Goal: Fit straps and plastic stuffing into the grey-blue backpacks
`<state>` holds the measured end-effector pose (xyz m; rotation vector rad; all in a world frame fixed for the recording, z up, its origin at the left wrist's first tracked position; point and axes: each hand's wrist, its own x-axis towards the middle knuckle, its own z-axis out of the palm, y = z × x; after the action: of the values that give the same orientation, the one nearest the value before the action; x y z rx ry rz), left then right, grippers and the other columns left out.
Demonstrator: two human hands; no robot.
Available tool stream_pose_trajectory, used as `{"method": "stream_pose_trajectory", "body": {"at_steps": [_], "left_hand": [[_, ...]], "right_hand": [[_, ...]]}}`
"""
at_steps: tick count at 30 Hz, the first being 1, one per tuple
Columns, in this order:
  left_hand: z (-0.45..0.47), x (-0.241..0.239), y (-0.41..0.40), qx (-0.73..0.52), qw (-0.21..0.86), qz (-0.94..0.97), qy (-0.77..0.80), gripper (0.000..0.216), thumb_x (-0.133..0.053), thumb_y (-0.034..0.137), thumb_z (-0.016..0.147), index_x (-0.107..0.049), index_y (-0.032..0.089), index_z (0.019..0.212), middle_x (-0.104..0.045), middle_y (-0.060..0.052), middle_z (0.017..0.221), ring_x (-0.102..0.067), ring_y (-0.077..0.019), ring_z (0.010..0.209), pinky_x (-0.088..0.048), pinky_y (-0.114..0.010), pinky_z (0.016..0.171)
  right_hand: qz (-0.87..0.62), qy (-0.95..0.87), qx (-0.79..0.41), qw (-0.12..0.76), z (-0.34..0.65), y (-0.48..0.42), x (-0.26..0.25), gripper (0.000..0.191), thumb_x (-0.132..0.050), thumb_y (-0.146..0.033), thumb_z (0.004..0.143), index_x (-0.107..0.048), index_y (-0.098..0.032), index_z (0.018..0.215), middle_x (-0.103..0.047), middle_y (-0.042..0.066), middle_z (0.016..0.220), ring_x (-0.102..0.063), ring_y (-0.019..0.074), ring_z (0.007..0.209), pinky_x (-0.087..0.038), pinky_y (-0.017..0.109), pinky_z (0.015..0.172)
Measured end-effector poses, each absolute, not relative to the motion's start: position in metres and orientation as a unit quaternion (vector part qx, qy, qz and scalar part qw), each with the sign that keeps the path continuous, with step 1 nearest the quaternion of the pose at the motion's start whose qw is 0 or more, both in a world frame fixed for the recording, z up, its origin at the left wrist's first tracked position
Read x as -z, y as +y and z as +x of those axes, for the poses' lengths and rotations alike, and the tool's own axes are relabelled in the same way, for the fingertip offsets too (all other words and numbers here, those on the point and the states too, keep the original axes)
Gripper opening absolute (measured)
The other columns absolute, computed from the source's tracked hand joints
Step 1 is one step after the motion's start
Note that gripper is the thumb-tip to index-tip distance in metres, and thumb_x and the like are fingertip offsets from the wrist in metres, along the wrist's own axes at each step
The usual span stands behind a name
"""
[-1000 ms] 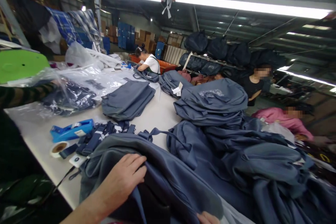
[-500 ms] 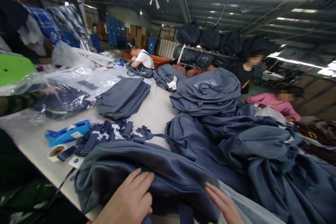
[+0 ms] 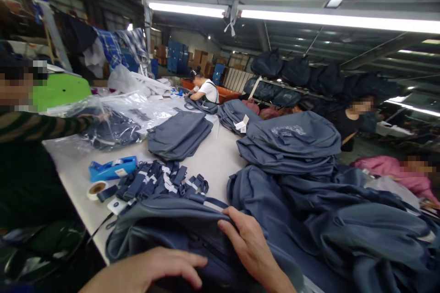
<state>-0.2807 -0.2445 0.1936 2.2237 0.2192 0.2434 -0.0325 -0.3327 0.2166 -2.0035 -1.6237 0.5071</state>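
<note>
A grey-blue fabric bag (image 3: 165, 229) lies at the near edge of the white table (image 3: 220, 155). My left hand (image 3: 161, 268) rests flat on its front, fingers stretched out to the right. My right hand (image 3: 249, 242) lies palm down on the bag's top edge, fingers together and pointing left, curled slightly over the fabric. Neither hand lifts anything. A bundle of blue straps (image 3: 158, 183) sits just beyond the bag.
A heap of the same bags (image 3: 309, 192) fills the right side. A folded bag (image 3: 180, 135), a blue tape dispenser (image 3: 112, 169), a tape roll (image 3: 96, 189) and bagged goods (image 3: 110, 126) lie to the left. A person in a striped sleeve (image 3: 34, 126) works at left; others work beyond the table.
My right hand has moved up and left onto the bag's top edge. My left hand has slid lower and lies flatter. The view has shifted to the left.
</note>
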Motion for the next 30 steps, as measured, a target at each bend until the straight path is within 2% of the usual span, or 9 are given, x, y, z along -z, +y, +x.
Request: {"method": "stream_pose_trajectory", "body": {"at_steps": [2, 5, 8, 10, 16, 19, 23, 27, 30], "left_hand": [[-0.28, -0.206, -0.238, -0.085, 0.48, 0.848, 0.206, 0.047, -0.044, 0.01, 0.081, -0.063, 0.028, 0.12, -0.064, -0.002, 0.134, -0.062, -0.0185, 0.12, -0.052, -0.032, 0.102], [-0.255, -0.219, -0.241, -0.06, 0.359, 0.861, 0.356, 0.04, -0.032, 0.008, 0.092, -0.067, 0.019, 0.108, -0.072, -0.008, 0.11, -0.067, -0.0241, 0.107, -0.052, -0.041, 0.098], [-0.224, -0.227, -0.251, 0.032, 0.233, 0.891, 0.389, 0.032, -0.041, 0.008, 0.093, -0.068, 0.017, 0.107, -0.072, -0.012, 0.107, -0.067, -0.0319, 0.103, -0.052, -0.05, 0.093], [-0.215, -0.23, -0.256, 0.061, 0.199, 0.904, 0.374, 0.029, -0.046, 0.009, 0.092, -0.067, 0.018, 0.11, -0.072, -0.012, 0.109, -0.067, -0.034, 0.105, -0.053, -0.052, 0.092], [-0.227, -0.219, -0.259, 0.015, 0.228, 0.914, 0.335, 0.023, -0.051, 0.011, 0.092, -0.066, 0.024, 0.104, -0.071, -0.005, 0.105, -0.066, -0.0283, 0.102, -0.053, -0.045, 0.09], [-0.224, -0.212, -0.264, 0.004, 0.23, 0.909, 0.347, 0.014, -0.055, 0.019, 0.093, -0.067, 0.021, 0.099, -0.071, -0.007, 0.105, -0.066, -0.029, 0.103, -0.052, -0.046, 0.093], [-0.224, -0.222, -0.261, 0.007, 0.183, 0.93, 0.318, 0.018, -0.051, 0.015, 0.093, -0.069, 0.019, 0.094, -0.071, -0.008, 0.102, -0.066, -0.0286, 0.1, -0.052, -0.043, 0.091], [-0.273, -0.233, -0.227, 0.011, 0.119, 0.926, 0.357, 0.019, -0.05, 0.017, 0.091, -0.069, 0.02, 0.09, -0.071, -0.007, 0.096, -0.067, -0.0279, 0.093, -0.052, -0.039, 0.082], [-0.339, -0.211, -0.195, -0.007, 0.112, 0.881, 0.459, 0.026, -0.043, 0.022, 0.092, -0.069, 0.02, 0.087, -0.072, -0.007, 0.093, -0.067, -0.0266, 0.092, -0.05, -0.035, 0.081]], "right_hand": [[-0.729, -0.587, -0.2, 0.289, -0.034, -0.338, -0.212, 0.024, -0.046, -0.04, 0.099, -0.063, -0.024, 0.093, -0.069, -0.001, 0.085, -0.066, 0.0201, 0.084, -0.041, 0.029, 0.074], [-0.715, -0.588, -0.19, 0.326, -0.036, -0.342, -0.202, 0.027, -0.046, -0.044, 0.098, -0.064, -0.025, 0.095, -0.071, -0.001, 0.087, -0.067, 0.0199, 0.083, -0.043, 0.028, 0.073], [-0.706, -0.601, -0.146, 0.344, -0.035, -0.345, -0.194, 0.028, -0.046, -0.046, 0.098, -0.065, -0.025, 0.097, -0.072, -0.001, 0.089, -0.069, 0.0196, 0.083, -0.046, 0.027, 0.073], [-0.698, -0.614, -0.114, 0.351, -0.034, -0.347, -0.193, 0.029, -0.045, -0.047, 0.099, -0.066, -0.026, 0.097, -0.073, -0.001, 0.088, -0.07, 0.0186, 0.081, -0.047, 0.026, 0.072], [-0.671, -0.649, -0.031, 0.357, -0.034, -0.348, -0.196, 0.036, -0.04, -0.049, 0.102, -0.065, -0.025, 0.095, -0.072, -0.002, 0.08, -0.07, 0.0158, 0.071, -0.051, 0.024, 0.064], [-0.659, -0.661, -0.003, 0.358, -0.035, -0.345, -0.196, 0.035, -0.04, -0.048, 0.102, -0.065, -0.024, 0.095, -0.073, -0.002, 0.08, -0.071, 0.016, 0.069, -0.052, 0.024, 0.063], [-0.658, -0.675, -0.019, 0.332, -0.029, -0.344, -0.195, 0.028, -0.044, -0.042, 0.102, -0.065, -0.025, 0.097, -0.073, 0.0, 0.083, -0.071, 0.0167, 0.073, -0.054, 0.024, 0.064], [-0.669, -0.675, -0.034, 0.308, -0.009, -0.353, -0.196, 0.024, -0.046, -0.042, 0.1, -0.065, -0.027, 0.1, -0.074, -0.001, 0.084, -0.072, 0.0175, 0.074, -0.055, 0.022, 0.066], [-0.687, -0.657, -0.023, 0.309, 0.01, -0.358, -0.196, 0.024, -0.05, -0.045, 0.099, -0.066, -0.028, 0.101, -0.076, -0.001, 0.086, -0.074, 0.0174, 0.074, -0.056, 0.02, 0.065]]}}
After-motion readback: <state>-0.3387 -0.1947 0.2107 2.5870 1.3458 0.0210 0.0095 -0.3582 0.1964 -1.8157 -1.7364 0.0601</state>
